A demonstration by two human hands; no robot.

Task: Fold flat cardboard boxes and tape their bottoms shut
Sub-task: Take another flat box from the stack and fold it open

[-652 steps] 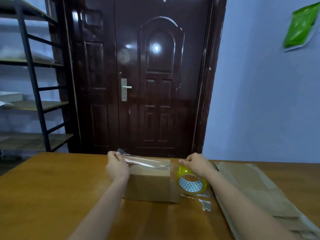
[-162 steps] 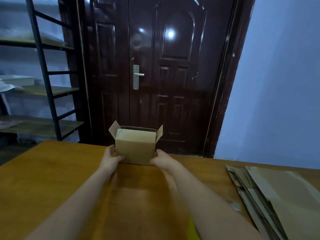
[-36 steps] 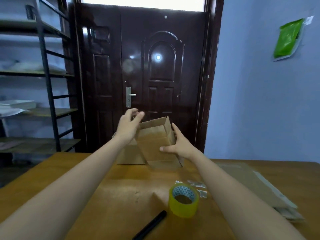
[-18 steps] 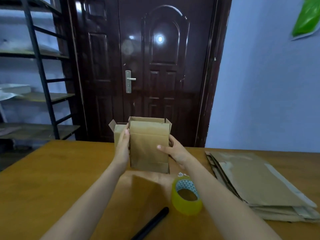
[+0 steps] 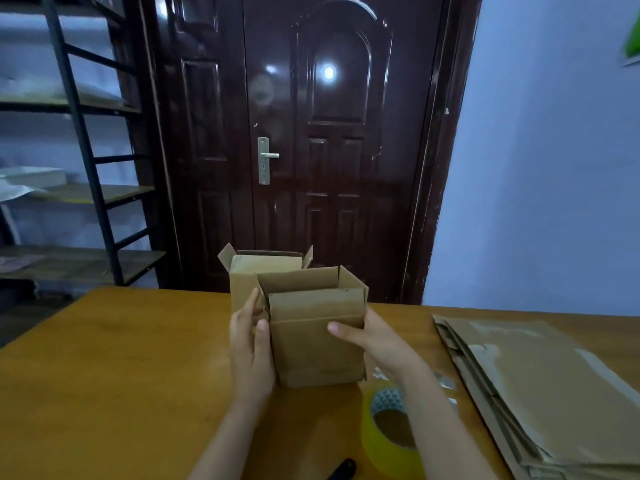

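Note:
A small brown cardboard box (image 5: 317, 336) stands opened into shape on the wooden table (image 5: 104, 375), its upper flaps up. My left hand (image 5: 250, 344) holds its left side with the thumb on the front face. My right hand (image 5: 375, 339) grips its right side, thumb across the front. Behind it stands a second box (image 5: 252, 271) with its top flaps open. A yellow roll of clear tape (image 5: 389, 434) lies near my right forearm. A stack of flat cardboard boxes (image 5: 540, 386) lies at the right.
A black pen-like object (image 5: 343, 470) lies at the table's near edge. Bits of clear tape (image 5: 446, 384) lie beside the roll. A dark door (image 5: 311, 150) stands behind the table, with a metal shelf rack (image 5: 79, 150) on the left.
The box between my hands went from nearly flat to opened into a square shape and came lower and nearer. My view dropped toward the table.

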